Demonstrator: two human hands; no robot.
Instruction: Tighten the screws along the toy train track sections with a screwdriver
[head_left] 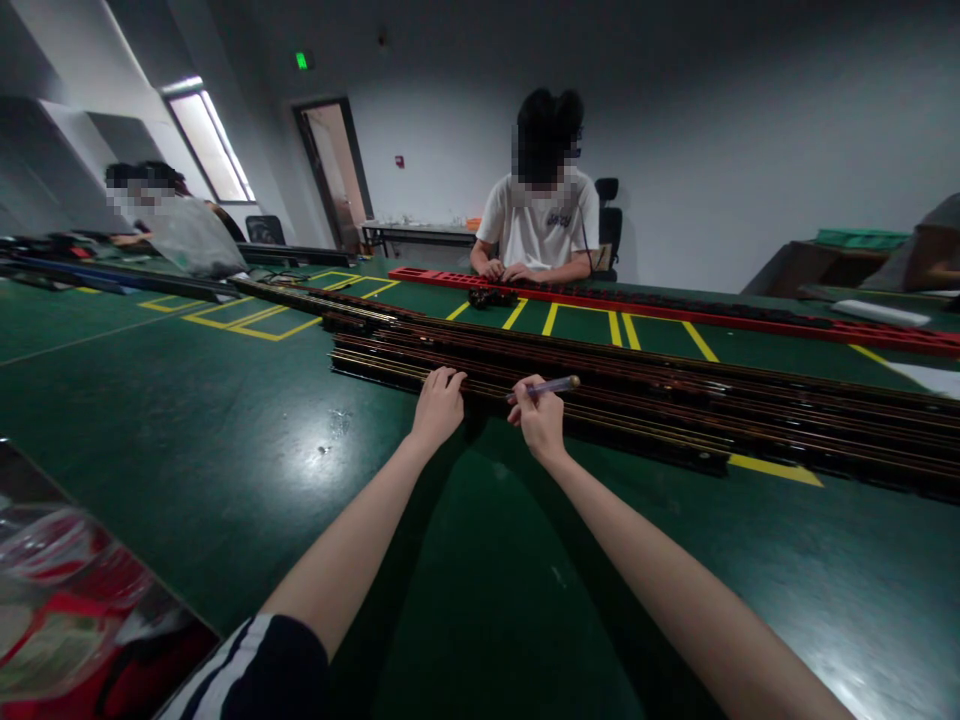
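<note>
Head view: green table (247, 400) is the largest thing, spreading out under the strip bundle and to both its near and far sides. Strip bundle (660, 385): long dark strips with thin, light-catching edges, laid side by side across the table, running off at the right. Beyond the bundle, a red rail (637, 307) lies roughly along it, dark material on top. Co-worker in a white shirt (559, 235) sits on the bundle's far side, hands at the rail. Yellow tape (635, 332) marks the tabletop between bundle and rail. Left hand (440, 403) at the bundle's near edge, fingers bent over the strips; cannot tell whether it grips any. Right hand (538, 418), a little further right along that edge, closed around a pen (553, 386). Pen slants over the bundle's near strips.
</note>
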